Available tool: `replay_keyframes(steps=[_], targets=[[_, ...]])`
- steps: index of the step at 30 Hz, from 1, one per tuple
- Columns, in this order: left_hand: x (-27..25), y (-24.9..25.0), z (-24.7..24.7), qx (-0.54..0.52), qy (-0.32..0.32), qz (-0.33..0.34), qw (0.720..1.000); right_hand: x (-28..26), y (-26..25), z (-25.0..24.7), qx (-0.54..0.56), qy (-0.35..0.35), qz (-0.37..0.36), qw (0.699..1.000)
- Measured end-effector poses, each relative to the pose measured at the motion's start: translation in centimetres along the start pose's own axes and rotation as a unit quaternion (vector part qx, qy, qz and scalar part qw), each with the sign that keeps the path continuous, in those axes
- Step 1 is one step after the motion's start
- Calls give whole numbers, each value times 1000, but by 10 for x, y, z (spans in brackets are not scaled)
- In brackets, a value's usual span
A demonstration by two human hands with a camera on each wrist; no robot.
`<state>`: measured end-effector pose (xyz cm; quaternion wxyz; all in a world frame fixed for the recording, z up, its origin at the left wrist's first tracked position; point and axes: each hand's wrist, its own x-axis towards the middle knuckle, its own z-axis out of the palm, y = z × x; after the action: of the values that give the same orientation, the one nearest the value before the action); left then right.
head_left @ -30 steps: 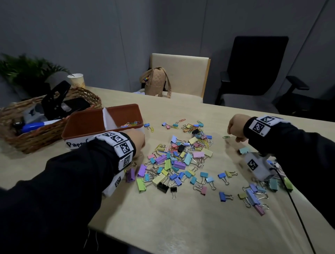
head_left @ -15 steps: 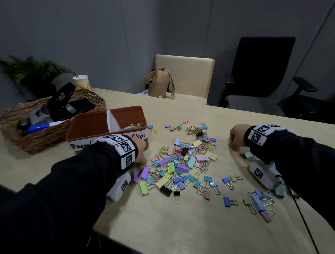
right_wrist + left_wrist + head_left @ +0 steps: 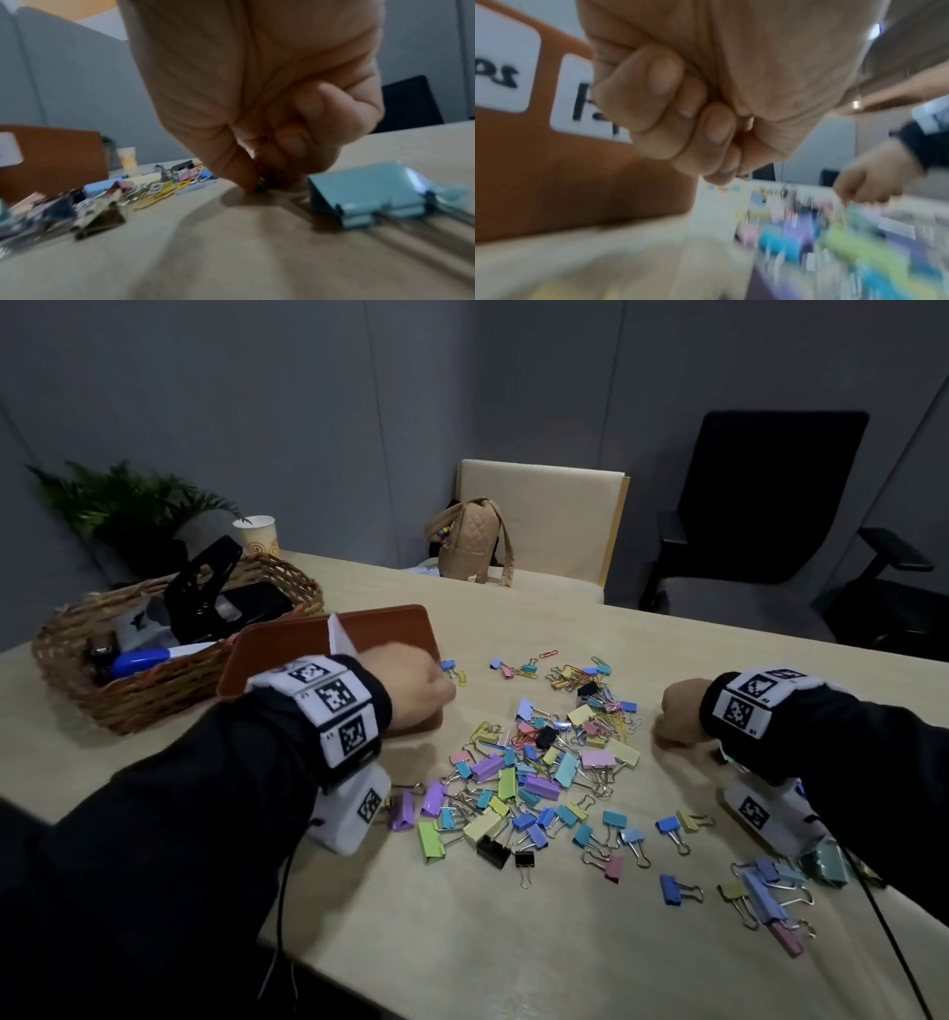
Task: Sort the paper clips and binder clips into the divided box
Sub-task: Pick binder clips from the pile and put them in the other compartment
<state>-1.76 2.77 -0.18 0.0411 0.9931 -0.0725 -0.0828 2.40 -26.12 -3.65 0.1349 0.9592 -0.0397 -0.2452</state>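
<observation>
From the head, the left hand (image 3: 411, 690) hid the divided box's (image 3: 287, 642) right end; its wrist view showed fingers curled tight, contents untellable. The clips (image 3: 539, 773) littered the tan table (image 3: 513, 942). The right hand (image 3: 257, 113) pinched something small and dark. Grey walls stood behind.

Bare table in front, crowded middle
The clips (image 3: 539, 773) fill the centre; the box (image 3: 328, 639) and the basket (image 3: 154, 690) block the left side.
</observation>
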Motion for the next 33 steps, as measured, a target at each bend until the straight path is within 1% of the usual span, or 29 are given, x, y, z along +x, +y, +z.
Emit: replay_keyframes(steps=[2,3,5,7,8,10,12,13,14,15,17,19,20,22,25,26,27,29,31,33], targets=[[0,-7,-17,-21,82,4,996,-10,-7,-8,25,35,-36,998],[1,-10,-24,-22,119,7,993,-14,-10,-13,75,65,-54,994],[4,-14,-31,-9,170,4,985,-25,-18,-21,211,121,-84,966],[11,-19,-31,6,177,-19,984,-38,-30,-32,309,146,-126,931],[15,-21,-29,11,168,-34,985,-44,-38,-37,356,142,-145,912],[19,-25,-22,16,140,-53,989,-55,-55,-45,452,134,-171,865],[21,-27,-15,3,115,-58,992,-58,-70,-53,528,109,-183,822],[21,-28,-12,-8,112,-59,992,-59,-79,-57,554,94,-182,807],[20,-29,-10,-19,118,-57,991,-60,-87,-60,568,80,-180,799],[17,-30,-9,-25,133,-50,990,-60,-94,-63,576,69,-178,795],[6,-29,-7,-31,183,-27,982,-61,-109,-67,586,57,-177,788],[-11,-26,-4,-39,231,8,972,-55,-123,-69,596,62,-189,778],[-20,-24,-1,-39,235,23,971,-52,-130,-70,597,73,-198,774],[-31,-22,9,-26,204,29,978,-45,-143,-71,572,126,-221,780],[-31,-26,21,9,120,3,993,-44,-161,-77,472,256,-262,802],[-30,-27,23,13,92,-6,996,-45,-167,-79,440,281,-276,807],[-28,-29,23,11,70,-11,997,-47,-173,-81,414,288,-288,814],[-27,-31,25,-1,45,-12,999,-49,-184,-83,385,275,-306,826],[-28,-32,27,-18,40,-6,999,-49,-191,-84,379,247,-322,832],[-29,-31,29,-37,38,4,999,-50,-193,-83,363,238,-334,837]])
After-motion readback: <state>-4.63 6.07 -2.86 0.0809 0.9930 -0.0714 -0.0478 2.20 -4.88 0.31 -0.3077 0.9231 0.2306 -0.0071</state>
